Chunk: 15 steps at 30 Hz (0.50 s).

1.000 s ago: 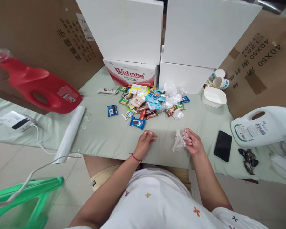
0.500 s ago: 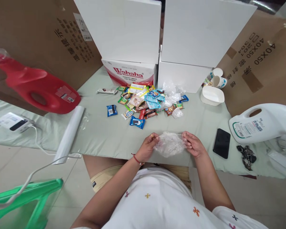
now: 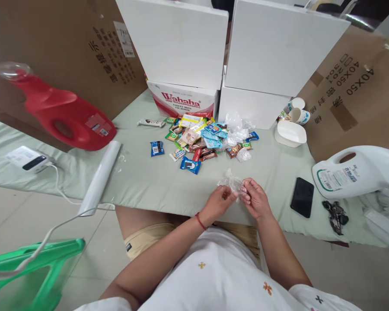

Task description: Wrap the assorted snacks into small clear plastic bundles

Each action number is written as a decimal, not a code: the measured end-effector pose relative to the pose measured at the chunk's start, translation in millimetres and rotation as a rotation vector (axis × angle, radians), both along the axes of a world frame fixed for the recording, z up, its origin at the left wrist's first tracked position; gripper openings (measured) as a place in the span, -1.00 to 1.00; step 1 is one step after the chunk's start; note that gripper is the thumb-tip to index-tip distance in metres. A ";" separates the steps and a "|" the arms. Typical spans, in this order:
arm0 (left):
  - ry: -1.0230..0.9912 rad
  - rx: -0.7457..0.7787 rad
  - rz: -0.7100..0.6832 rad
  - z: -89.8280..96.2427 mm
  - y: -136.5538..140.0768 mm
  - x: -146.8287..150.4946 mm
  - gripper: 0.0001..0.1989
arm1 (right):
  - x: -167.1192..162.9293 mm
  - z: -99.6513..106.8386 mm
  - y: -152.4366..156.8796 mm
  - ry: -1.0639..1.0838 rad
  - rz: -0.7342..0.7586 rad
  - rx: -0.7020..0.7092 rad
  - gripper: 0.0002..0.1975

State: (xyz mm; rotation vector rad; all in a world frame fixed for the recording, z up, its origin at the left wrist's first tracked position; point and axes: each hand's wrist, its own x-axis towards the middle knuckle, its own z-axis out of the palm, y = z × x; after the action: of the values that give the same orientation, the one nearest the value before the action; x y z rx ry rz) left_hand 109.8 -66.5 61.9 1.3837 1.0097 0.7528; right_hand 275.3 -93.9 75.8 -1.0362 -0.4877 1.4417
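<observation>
A thin, clear plastic food cover [image 3: 230, 179] with a crinkled edge is bunched up between my two hands, just above the near part of the table. My left hand [image 3: 221, 201] pinches its lower left side, thumb and fingertips together. On the other side, my right hand [image 3: 254, 198] grips the plastic between thumb and curled fingers. The two hands almost meet. Beyond them lies a heap of wrapped snacks [image 3: 189, 137], with a blue snack packet [image 3: 190, 165] at its near edge. Several crumpled clear plastic covers [image 3: 235, 129] lie against the heap's right side.
White boxes [image 3: 251, 106] stand behind the heap. To the left are a red jug [image 3: 68, 114], a white roll [image 3: 102, 177] and a cabled white device [image 3: 27, 159]. To the right are a white bowl [image 3: 290, 134], paper cups [image 3: 298, 115], a phone [image 3: 302, 197] and a white jug [image 3: 350, 170].
My hands have come closer together, the left one moving right. The plastic cover, earlier stretched wide between them, is now gathered into a smaller bunch. The view has shifted slightly.
</observation>
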 end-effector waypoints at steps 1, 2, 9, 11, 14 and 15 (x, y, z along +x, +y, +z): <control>-0.007 -0.019 -0.015 0.0 -0.6 2.9 -0.55 | -0.6 1.3 -0.3 -0.021 0.003 0.000 -0.61; -0.031 -0.051 -0.030 -0.4 0.2 2.8 -0.55 | 1.8 2.6 -0.5 -0.044 0.002 -0.003 -0.61; -0.310 -0.348 -0.082 10.5 26.5 -62.2 -0.60 | 70.0 16.3 -3.6 -0.167 0.025 -0.102 -0.60; -0.373 -0.416 -0.043 17.0 32.6 -81.8 -0.61 | 85.5 20.3 -5.5 -0.172 0.041 -0.117 -0.61; -0.392 -0.436 0.001 20.2 37.6 -103.2 -0.63 | 95.7 23.1 -7.4 -0.181 0.065 -0.117 -0.63; -0.381 -0.442 0.006 18.4 38.7 -108.2 -0.62 | 96.2 22.1 -7.2 -0.190 0.082 -0.119 -0.63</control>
State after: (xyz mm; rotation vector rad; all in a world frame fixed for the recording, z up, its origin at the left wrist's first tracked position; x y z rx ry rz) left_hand 1.6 -27.8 80.3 0.8184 0.8151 0.7116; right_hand 371.5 -101.1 97.8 -1.2680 -0.5923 1.4658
